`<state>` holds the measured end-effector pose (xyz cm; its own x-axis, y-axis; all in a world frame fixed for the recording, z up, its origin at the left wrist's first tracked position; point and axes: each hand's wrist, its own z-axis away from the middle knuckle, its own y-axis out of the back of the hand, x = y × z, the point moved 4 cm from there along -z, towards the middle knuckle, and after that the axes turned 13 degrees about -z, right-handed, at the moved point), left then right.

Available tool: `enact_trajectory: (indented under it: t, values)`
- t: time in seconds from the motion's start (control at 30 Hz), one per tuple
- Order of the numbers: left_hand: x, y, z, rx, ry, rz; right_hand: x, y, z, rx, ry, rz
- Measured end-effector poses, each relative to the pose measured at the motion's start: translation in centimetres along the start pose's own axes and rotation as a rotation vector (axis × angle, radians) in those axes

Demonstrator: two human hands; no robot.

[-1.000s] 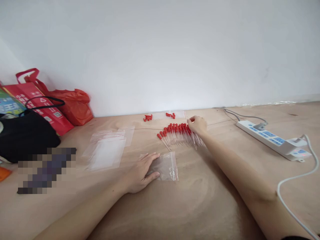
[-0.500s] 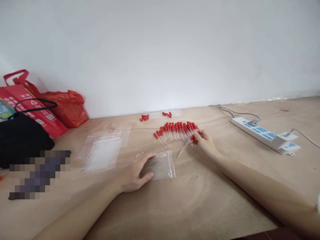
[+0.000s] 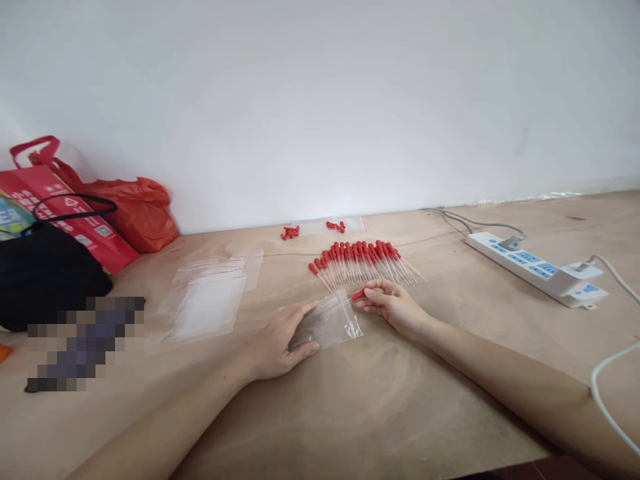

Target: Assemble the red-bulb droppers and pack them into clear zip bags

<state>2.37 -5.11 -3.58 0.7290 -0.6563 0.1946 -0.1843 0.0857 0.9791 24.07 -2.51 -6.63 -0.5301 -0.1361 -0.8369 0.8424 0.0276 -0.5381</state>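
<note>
A clear zip-lock bag [image 3: 325, 325] lies on the wooden table in front of me, its right end slightly puckered. My left hand [image 3: 285, 339] grips the bag's left part, thumb on the near side and fingers on the far side. Between the fingertips of my right hand [image 3: 393, 308] is a dropper [image 3: 359, 295], held by its red rubber bulb close to the bag's right end. Its clear tube is hard to make out against the bag, so I cannot tell whether the tip is inside. Just beyond lies a fanned row of red-bulbed droppers [image 3: 357, 257].
Flat clear bags [image 3: 210, 300] lie stacked on the left. Loose red bulbs [image 3: 290, 233] are near the wall beside another clear bag [image 3: 313, 228]. A white power strip [image 3: 520, 263] with cables is at right. Red bags [image 3: 140, 213] and a black bag [image 3: 50, 277] stand at far left.
My right hand has moved left and nearer with the dropper, from the row to the bag's right end. The bag's right side has lifted and turned slightly under my left hand.
</note>
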Motion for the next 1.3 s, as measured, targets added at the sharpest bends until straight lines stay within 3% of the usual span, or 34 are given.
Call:
enact_trajectory:
  t: [0.2, 0.43, 0.57, 0.67, 0.8, 0.93, 1.13, 1.2, 1.3]
  values:
    - [0.4, 0.0, -0.3, 0.086, -0.043, 0.039, 0.2, -1.1, 0.3, -0.27, 0.003, 0.278]
    - [0.5, -0.2, -0.6, 0.093, -0.079, 0.031, 1.1, -2.5, 0.5, -0.426, 0.017, 0.562]
    - [0.2, -0.2, -0.5, 0.075, -0.073, 0.025, 1.1, -3.1, 0.7, -0.466, 0.152, 0.692]
    - [-0.5, -0.2, -0.2, 0.048, -0.077, 0.028, 1.0, -3.1, 0.7, -0.425, 0.231, 0.752]
    - [-1.5, 0.2, 0.3, 0.078, -0.103, -0.008, 1.2, -2.6, 0.6, -0.38, 0.213, 0.766]
    - [-1.7, 0.0, 0.4, 0.027, -0.17, -0.026, 0.6, -1.4, 0.3, -0.309, 0.233, 0.834]
    - [-1.9, -0.3, 0.2, 0.008, -0.178, -0.032, -4.6, 1.6, -2.8, 0.045, 0.669, 1.25]
    - [-1.9, -0.4, 0.2, -0.01, -0.191, -0.032, -6.1, 2.3, -4.5, 0.205, 0.711, 1.361]
    - [-1.9, -0.4, 0.3, -0.043, -0.201, -0.036, -6.8, 2.4, -7.3, 0.339, 0.641, 1.506]
